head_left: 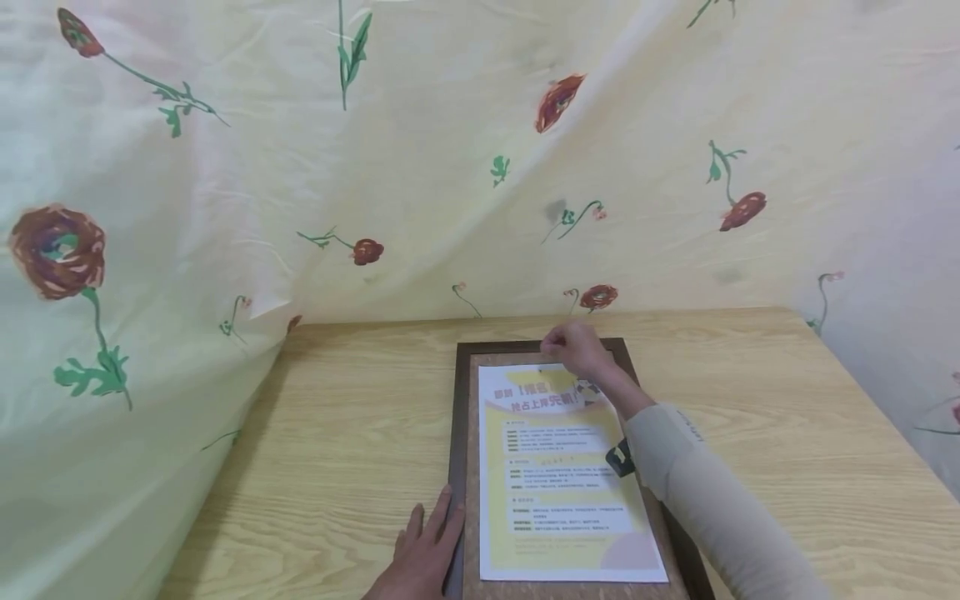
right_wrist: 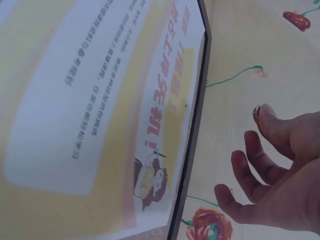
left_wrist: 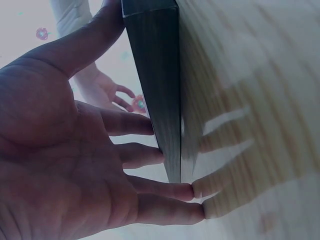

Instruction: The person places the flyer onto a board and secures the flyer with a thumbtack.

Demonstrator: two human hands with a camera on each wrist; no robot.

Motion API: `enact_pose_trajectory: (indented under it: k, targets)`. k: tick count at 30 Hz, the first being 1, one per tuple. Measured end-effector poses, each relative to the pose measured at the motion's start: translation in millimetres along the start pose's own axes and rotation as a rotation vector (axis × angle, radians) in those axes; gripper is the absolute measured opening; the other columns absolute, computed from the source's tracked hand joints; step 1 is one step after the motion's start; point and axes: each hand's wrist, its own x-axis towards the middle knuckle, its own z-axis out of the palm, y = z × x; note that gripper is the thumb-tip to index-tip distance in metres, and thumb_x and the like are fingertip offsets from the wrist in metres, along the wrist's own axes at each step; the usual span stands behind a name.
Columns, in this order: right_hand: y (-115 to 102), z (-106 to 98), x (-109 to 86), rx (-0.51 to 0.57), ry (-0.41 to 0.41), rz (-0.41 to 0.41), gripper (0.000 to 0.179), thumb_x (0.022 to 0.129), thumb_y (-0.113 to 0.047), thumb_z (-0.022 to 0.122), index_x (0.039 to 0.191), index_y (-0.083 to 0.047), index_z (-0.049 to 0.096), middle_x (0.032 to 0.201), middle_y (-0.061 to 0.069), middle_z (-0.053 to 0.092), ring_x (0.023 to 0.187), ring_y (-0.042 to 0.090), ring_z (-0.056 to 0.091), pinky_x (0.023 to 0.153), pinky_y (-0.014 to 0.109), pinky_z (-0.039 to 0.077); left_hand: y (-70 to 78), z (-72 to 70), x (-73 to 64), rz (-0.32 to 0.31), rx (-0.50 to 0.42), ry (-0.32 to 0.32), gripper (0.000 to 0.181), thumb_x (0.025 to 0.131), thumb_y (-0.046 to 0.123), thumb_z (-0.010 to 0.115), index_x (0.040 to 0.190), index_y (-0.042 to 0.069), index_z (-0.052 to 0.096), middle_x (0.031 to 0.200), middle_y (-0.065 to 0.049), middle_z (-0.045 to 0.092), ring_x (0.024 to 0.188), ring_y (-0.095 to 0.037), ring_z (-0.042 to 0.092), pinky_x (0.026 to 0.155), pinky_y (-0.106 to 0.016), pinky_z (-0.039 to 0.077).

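A printed poster [head_left: 558, 492] in white, yellow and pink lies on a cork board [head_left: 472, 500] with a dark frame [head_left: 458, 417]. My right hand [head_left: 579, 348] is over the board's far edge, above the poster's top. Between its thumb and index finger it pinches a small shiny thumbtack [right_wrist: 257, 111], mostly hidden by the fingertips; the other fingers are spread apart from it. A small dark dot marks the poster's top margin. My left hand [head_left: 423, 546] rests beside the frame's left side, its straight fingers [left_wrist: 142, 153] against the dark edge and the table.
The board lies on a light wood-grain table [head_left: 360, 417], near its back edge. A pale cloth [head_left: 420, 167] with red flowers hangs behind and along the left side. A dark strap [head_left: 619, 458] is on my right wrist.
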Motion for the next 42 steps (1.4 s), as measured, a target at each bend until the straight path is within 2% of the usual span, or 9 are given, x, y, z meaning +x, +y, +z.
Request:
enact_pose_trajectory:
  k: [5, 10, 12, 17, 27, 42]
  targets:
    - [1.4, 4.1, 1.5, 0.02, -0.017, 0.058, 0.015, 0.095, -0.002, 0.062, 0.106, 0.005, 0.07, 0.1, 0.017, 0.07, 0.09, 0.029, 0.065, 0.082, 0.042, 0.055, -0.7, 0.6, 1.4, -0.002, 0.011, -0.004, 0.126, 0.052, 0.059, 0.09, 0.148, -0.002, 0.037, 0.158, -0.024, 0.018, 0.13, -0.067, 0.022, 0.087, -0.083, 0.03]
    - [3.0, 8.0, 0.7, 0.026, -0.048, 0.121, 0.015, 0.096, -0.004, 0.061, 0.106, 0.003, 0.07, 0.102, 0.016, 0.069, 0.094, 0.03, 0.065, 0.085, 0.043, 0.054, -2.8, 2.2, 2.5, 0.027, 0.014, 0.005, 0.126, 0.051, 0.055, 0.091, 0.148, -0.003, 0.037, 0.157, -0.026, 0.017, 0.128, -0.068, 0.023, 0.085, -0.084, 0.031]
    - [5.1, 9.7, 0.7, 0.019, -0.063, 0.123, 0.016, 0.097, -0.004, 0.059, 0.107, 0.004, 0.07, 0.102, 0.016, 0.069, 0.094, 0.03, 0.065, 0.083, 0.041, 0.054, -3.4, 2.7, 2.3, 0.04, 0.009, 0.013, 0.125, 0.051, 0.055, 0.091, 0.148, -0.004, 0.036, 0.157, -0.027, 0.018, 0.127, -0.069, 0.023, 0.084, -0.084, 0.032]
    - [9.9, 13.4, 2.3, -0.018, -0.084, 0.121, 0.017, 0.098, -0.003, 0.058, 0.107, 0.004, 0.07, 0.102, 0.017, 0.069, 0.088, 0.027, 0.064, 0.076, 0.036, 0.054, -2.7, 3.5, 2.3, 0.025, 0.025, 0.016, 0.126, 0.05, 0.057, 0.091, 0.148, -0.002, 0.037, 0.157, -0.026, 0.02, 0.127, -0.068, 0.025, 0.084, -0.083, 0.032]
    - [13.8, 21.4, 8.2, -0.038, -0.087, 0.163, 0.015, 0.097, -0.004, 0.06, 0.103, 0.001, 0.072, 0.101, 0.014, 0.07, 0.09, 0.026, 0.064, 0.087, 0.042, 0.053, -3.4, 3.5, 1.0, 0.023, 0.028, 0.008, 0.126, 0.052, 0.06, 0.089, 0.148, -0.001, 0.036, 0.158, -0.026, 0.018, 0.128, -0.067, 0.024, 0.085, -0.083, 0.032]
    - [22.3, 28.5, 12.1, -0.095, -0.052, 0.109, 0.01, 0.092, -0.003, 0.066, 0.095, 0.0, 0.074, 0.094, 0.014, 0.072, 0.081, 0.023, 0.063, 0.078, 0.038, 0.053, -3.9, 2.5, 0.1, 0.031, 0.054, 0.026, 0.127, 0.052, 0.061, 0.089, 0.148, -0.002, 0.037, 0.158, -0.026, 0.018, 0.127, -0.068, 0.025, 0.084, -0.083, 0.033]
